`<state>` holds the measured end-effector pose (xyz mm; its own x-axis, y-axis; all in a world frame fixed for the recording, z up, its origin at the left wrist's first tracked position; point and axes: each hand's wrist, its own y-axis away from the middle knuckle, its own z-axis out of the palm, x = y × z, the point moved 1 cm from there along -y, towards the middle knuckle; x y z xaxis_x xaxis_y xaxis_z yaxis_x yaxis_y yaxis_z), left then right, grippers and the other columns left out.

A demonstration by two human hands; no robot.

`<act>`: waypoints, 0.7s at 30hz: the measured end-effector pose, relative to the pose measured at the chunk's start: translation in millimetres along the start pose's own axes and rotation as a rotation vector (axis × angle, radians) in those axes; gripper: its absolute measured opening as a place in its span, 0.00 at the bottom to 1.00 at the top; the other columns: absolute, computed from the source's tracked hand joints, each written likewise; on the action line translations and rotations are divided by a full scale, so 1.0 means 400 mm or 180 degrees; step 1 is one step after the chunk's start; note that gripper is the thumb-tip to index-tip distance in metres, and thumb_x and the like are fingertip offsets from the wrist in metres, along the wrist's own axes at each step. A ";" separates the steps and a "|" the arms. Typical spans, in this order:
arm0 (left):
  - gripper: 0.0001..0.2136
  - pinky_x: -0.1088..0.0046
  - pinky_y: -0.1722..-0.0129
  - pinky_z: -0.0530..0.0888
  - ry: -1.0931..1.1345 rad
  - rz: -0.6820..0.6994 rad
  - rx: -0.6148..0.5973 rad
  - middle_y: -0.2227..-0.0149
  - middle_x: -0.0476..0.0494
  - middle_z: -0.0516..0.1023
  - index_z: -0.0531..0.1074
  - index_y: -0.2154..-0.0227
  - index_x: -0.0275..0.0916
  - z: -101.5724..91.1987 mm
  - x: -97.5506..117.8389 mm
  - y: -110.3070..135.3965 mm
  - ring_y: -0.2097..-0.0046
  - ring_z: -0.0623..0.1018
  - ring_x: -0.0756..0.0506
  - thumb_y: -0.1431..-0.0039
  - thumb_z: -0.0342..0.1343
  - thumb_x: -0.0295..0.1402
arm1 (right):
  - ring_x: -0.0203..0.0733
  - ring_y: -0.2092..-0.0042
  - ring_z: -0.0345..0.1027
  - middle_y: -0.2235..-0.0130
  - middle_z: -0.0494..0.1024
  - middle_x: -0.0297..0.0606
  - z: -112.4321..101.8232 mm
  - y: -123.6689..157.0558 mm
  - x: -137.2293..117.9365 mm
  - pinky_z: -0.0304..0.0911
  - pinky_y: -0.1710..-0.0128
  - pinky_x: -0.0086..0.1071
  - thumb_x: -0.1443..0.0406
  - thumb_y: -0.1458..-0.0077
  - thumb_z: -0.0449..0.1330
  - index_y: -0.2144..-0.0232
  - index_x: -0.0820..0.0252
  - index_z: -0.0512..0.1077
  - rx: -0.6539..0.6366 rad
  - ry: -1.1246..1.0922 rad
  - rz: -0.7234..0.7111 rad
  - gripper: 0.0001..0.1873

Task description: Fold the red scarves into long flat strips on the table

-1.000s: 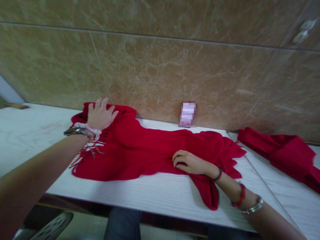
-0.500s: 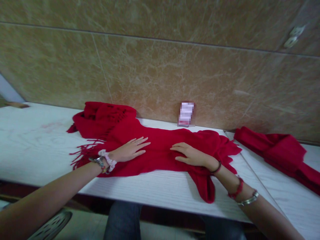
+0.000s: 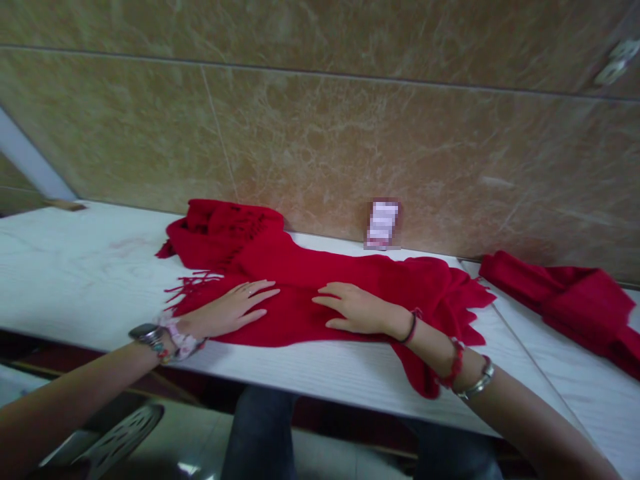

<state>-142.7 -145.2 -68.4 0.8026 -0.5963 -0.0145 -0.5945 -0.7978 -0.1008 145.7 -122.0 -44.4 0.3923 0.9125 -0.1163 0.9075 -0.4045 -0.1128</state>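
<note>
A red fringed scarf [image 3: 320, 267] lies spread across the white table in front of me, its far left part bunched up against the wall and its right end rumpled. My left hand [image 3: 233, 310] rests flat on the scarf's left part, fingers stretched and apart, near the loose tassels. On the middle of the cloth lies my right hand [image 3: 357, 308], palm down with its fingers spread. Neither hand grips anything. A fold of the scarf hangs toward the table's front edge beneath my right forearm.
Another red cloth [image 3: 570, 303], folded, lies at the right by the wall. A phone-like object [image 3: 383, 225], blurred out, leans on the tiled wall [image 3: 320, 147]. The white table [image 3: 90, 280] has a seam on the right. A perforated stool seat [image 3: 125, 433] shows below left.
My left hand has slid left over the scarf, and my right hand has also shifted a little left. The view has moved slightly. The scarf keeps nearly the same shape.
</note>
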 end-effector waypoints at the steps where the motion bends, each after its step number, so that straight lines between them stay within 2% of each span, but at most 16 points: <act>1: 0.22 0.64 0.42 0.53 0.0038 -0.0016 -0.0122 0.39 0.45 0.54 0.52 0.41 0.45 0.002 -0.006 0.014 0.40 0.55 0.45 0.37 0.38 0.42 | 0.47 0.43 0.54 0.44 0.62 0.50 0.012 -0.008 -0.007 0.52 0.45 0.39 0.58 0.44 0.52 0.45 0.65 0.61 -0.0095 0.0005 -0.0077 0.26; 5: 0.25 0.59 0.41 0.49 0.0107 -0.0087 -0.0522 0.37 0.45 0.48 0.46 0.40 0.46 -0.012 -0.030 0.043 0.37 0.49 0.44 0.38 0.39 0.45 | 0.45 0.43 0.54 0.44 0.61 0.48 0.038 -0.011 -0.013 0.53 0.46 0.38 0.57 0.42 0.48 0.46 0.63 0.61 -0.0233 0.0026 -0.0177 0.25; 7: 0.27 0.59 0.42 0.51 0.0171 -0.0129 -0.0676 0.37 0.45 0.47 0.46 0.40 0.46 -0.028 -0.037 0.044 0.37 0.49 0.43 0.40 0.41 0.47 | 0.44 0.43 0.53 0.43 0.62 0.47 0.025 0.002 -0.009 0.52 0.45 0.36 0.56 0.42 0.48 0.45 0.63 0.61 -0.0228 0.0018 -0.0204 0.25; 9: 0.28 0.61 0.42 0.52 0.0192 -0.0131 -0.0674 0.37 0.45 0.48 0.48 0.40 0.46 -0.040 -0.034 0.038 0.38 0.50 0.43 0.41 0.42 0.48 | 0.44 0.42 0.53 0.43 0.61 0.47 -0.004 0.022 0.002 0.52 0.45 0.37 0.55 0.42 0.48 0.44 0.62 0.59 -0.0163 0.0076 -0.0073 0.27; 12: 0.27 0.61 0.41 0.50 0.0104 -0.0134 -0.0380 0.37 0.46 0.47 0.50 0.41 0.47 -0.037 -0.003 0.014 0.37 0.47 0.42 0.41 0.42 0.49 | 0.51 0.41 0.49 0.41 0.58 0.46 -0.056 0.071 0.037 0.52 0.46 0.47 0.53 0.44 0.50 0.43 0.58 0.56 0.0091 0.0478 0.0577 0.29; 14: 0.28 0.58 0.41 0.49 0.0087 -0.0143 -0.0294 0.36 0.46 0.43 0.47 0.40 0.48 -0.018 0.031 -0.011 0.37 0.44 0.41 0.41 0.41 0.49 | 0.59 0.41 0.46 0.41 0.57 0.48 -0.082 0.123 0.077 0.51 0.48 0.55 0.51 0.46 0.51 0.42 0.57 0.55 0.0339 0.0887 0.1316 0.32; 16: 0.28 0.55 0.41 0.47 0.0132 -0.0114 -0.0420 0.36 0.46 0.41 0.45 0.40 0.49 0.005 0.061 -0.040 0.37 0.42 0.41 0.40 0.39 0.50 | 0.64 0.41 0.47 0.41 0.56 0.55 -0.094 0.191 0.125 0.53 0.52 0.59 0.50 0.48 0.52 0.43 0.60 0.55 0.0623 0.1188 0.2237 0.34; 18: 0.27 0.53 0.42 0.46 0.0173 -0.0074 -0.0563 0.36 0.46 0.42 0.44 0.40 0.49 0.022 0.079 -0.067 0.37 0.43 0.41 0.40 0.37 0.49 | 0.64 0.44 0.54 0.44 0.59 0.60 -0.093 0.263 0.171 0.57 0.54 0.55 0.50 0.49 0.54 0.42 0.66 0.54 0.0764 0.1159 0.2830 0.37; 21: 0.26 0.52 0.42 0.46 0.0242 -0.0051 -0.0645 0.37 0.46 0.44 0.46 0.40 0.50 0.025 0.079 -0.098 0.37 0.45 0.41 0.40 0.38 0.49 | 0.55 0.51 0.65 0.50 0.69 0.56 -0.088 0.341 0.217 0.62 0.54 0.44 0.57 0.49 0.57 0.44 0.68 0.57 0.0754 0.0692 0.2869 0.33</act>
<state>-93.6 -132.0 -74.9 0.8106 -0.5824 0.0615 -0.5855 -0.8042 0.1018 308.8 -95.6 -35.2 0.9695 0.2337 -0.0738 0.2062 -0.9406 -0.2699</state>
